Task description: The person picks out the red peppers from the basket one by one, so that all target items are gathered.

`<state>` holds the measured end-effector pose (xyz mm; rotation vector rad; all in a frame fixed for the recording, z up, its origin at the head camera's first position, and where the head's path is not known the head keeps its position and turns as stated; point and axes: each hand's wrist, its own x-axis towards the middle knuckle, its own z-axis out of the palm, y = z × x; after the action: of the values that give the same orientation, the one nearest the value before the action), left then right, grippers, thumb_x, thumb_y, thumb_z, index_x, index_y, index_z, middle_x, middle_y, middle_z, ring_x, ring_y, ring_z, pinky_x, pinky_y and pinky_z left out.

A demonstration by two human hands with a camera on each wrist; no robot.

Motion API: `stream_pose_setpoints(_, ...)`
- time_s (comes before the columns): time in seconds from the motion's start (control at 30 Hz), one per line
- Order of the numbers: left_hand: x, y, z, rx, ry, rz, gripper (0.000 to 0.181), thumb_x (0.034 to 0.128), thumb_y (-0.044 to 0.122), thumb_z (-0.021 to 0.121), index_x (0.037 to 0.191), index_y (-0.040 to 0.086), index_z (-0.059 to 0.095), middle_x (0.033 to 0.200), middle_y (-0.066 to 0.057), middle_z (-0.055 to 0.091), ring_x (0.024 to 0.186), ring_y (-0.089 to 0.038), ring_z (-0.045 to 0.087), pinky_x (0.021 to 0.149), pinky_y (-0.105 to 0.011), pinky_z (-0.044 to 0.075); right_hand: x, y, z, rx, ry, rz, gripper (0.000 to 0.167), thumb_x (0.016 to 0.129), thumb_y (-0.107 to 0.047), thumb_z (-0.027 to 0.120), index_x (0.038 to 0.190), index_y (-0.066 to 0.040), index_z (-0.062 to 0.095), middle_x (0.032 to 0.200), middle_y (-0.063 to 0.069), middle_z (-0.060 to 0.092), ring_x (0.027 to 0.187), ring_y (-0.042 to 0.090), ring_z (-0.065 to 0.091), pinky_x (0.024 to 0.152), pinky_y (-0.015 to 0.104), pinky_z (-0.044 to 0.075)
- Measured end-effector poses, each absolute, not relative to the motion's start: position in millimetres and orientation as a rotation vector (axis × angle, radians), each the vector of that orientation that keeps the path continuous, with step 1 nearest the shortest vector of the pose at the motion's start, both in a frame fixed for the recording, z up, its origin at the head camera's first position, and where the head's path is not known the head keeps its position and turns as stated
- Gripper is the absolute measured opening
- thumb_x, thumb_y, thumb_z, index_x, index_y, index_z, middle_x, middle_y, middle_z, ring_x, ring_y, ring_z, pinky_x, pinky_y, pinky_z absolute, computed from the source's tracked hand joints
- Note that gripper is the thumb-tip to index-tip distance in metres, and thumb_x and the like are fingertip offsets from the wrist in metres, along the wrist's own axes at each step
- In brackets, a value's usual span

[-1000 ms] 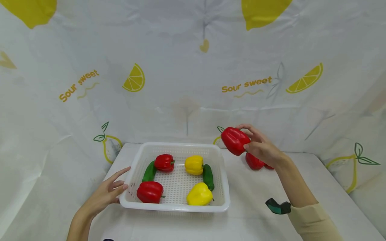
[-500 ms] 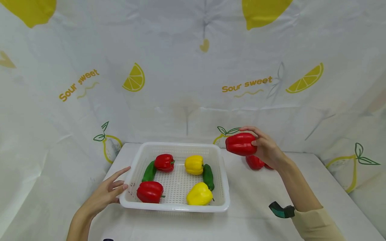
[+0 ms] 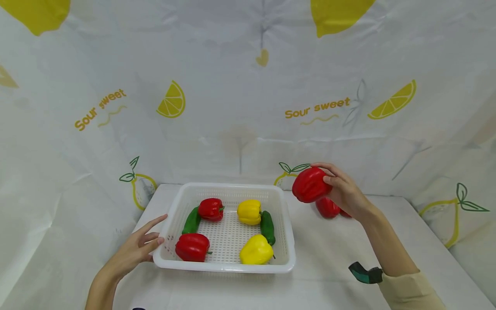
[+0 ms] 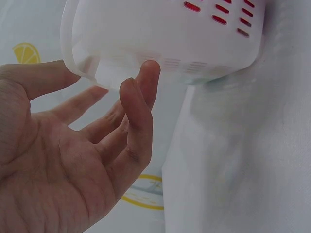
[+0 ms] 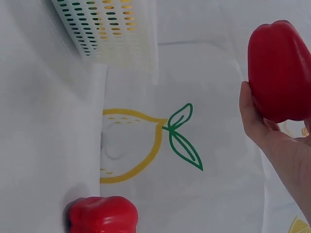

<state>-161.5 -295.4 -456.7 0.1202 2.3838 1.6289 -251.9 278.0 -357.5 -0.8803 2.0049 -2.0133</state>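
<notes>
My right hand grips a red bell pepper above the table, to the right of a white plastic basket. In the right wrist view the pepper sits between thumb and fingers. At the basket's left side is my left hand, its fingers loosely spread. The left wrist view shows the thumb at the basket's rim and that hand holding nothing. Inside the basket lie red bell peppers, yellow bell peppers and green peppers.
Behind the raised hand, a red bell pepper lies on the white table. Another red one beside it is mostly hidden by the wrist. A white curtain with lemon prints hangs at the back and sides.
The right hand has shifted slightly right and turned the red bell pepper it holds, so a different side faces the head camera. The left hand and basket have stayed in place.
</notes>
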Motion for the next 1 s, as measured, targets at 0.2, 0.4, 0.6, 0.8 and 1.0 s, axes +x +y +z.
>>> stream_pose_setpoints(0.2, -162.0, -296.0, -457.6, 0.118, 2.38, 1.627, 0.076, 0.1074, 0.027, 0.065, 0.172, 0.017, 0.028, 0.157, -0.034, 0.052, 0.123, -0.03, 0.07, 0.082, -0.039, 0.07, -248.8, 278.9, -360.0, -0.871, 2.05, -2.004, 0.042, 0.112, -0.005, 0.039, 0.152, -0.015, 0.046, 0.141, -0.004, 0.062, 0.125, 0.013, 0.066, 0.096, 0.033, 0.066)
stream_pose_setpoints(0.4, -162.2, -296.9, -458.9, 0.11, 2.39, 1.618, 0.075, 0.1076, 0.028, 0.065, 0.172, 0.017, 0.028, 0.158, -0.034, 0.052, 0.124, -0.03, 0.07, 0.082, -0.038, 0.069, -246.8, 282.1, -363.0, -0.86, 2.069, -1.977, 0.043, 0.114, -0.007, 0.037, 0.155, -0.016, 0.048, 0.146, -0.004, 0.058, 0.13, 0.013, 0.063, 0.096, 0.033, 0.067)
stream_pose_setpoints(0.6, -162.1, -296.6, -459.0, 0.103, 2.397, 1.612, 0.076, 0.1074, 0.029, 0.065, 0.173, 0.019, 0.027, 0.16, -0.034, 0.05, 0.125, -0.031, 0.07, 0.083, -0.04, 0.07, -245.5, 285.1, -363.1, -0.806, 2.097, -1.934, 0.041, 0.116, -0.013, 0.037, 0.155, -0.016, 0.051, 0.147, -0.004, 0.057, 0.132, 0.014, 0.062, 0.095, 0.035, 0.067)
stream_pose_setpoints(0.8, -162.1, -296.4, -458.7, 0.109, 2.404, 1.61, 0.076, 0.1074, 0.03, 0.064, 0.173, 0.019, 0.028, 0.16, -0.034, 0.05, 0.126, -0.031, 0.069, 0.083, -0.04, 0.07, -242.4, 285.8, -362.6, -0.744, 2.077, -1.899, 0.039, 0.115, -0.015, 0.037, 0.152, -0.019, 0.05, 0.146, -0.004, 0.059, 0.133, 0.015, 0.06, 0.095, 0.036, 0.067)
stream_pose_setpoints(1.0, -161.8, -295.9, -458.5, 0.098, 2.412, 1.597, 0.076, 0.107, 0.03, 0.065, 0.173, 0.02, 0.028, 0.16, -0.034, 0.05, 0.126, -0.03, 0.069, 0.082, -0.04, 0.07, -237.4, 288.0, -366.2, -0.713, 2.285, -1.741, 0.065, 0.095, -0.007, 0.07, 0.154, -0.019, 0.044, 0.146, -0.006, 0.056, 0.131, 0.016, 0.056, 0.087, 0.04, 0.069)
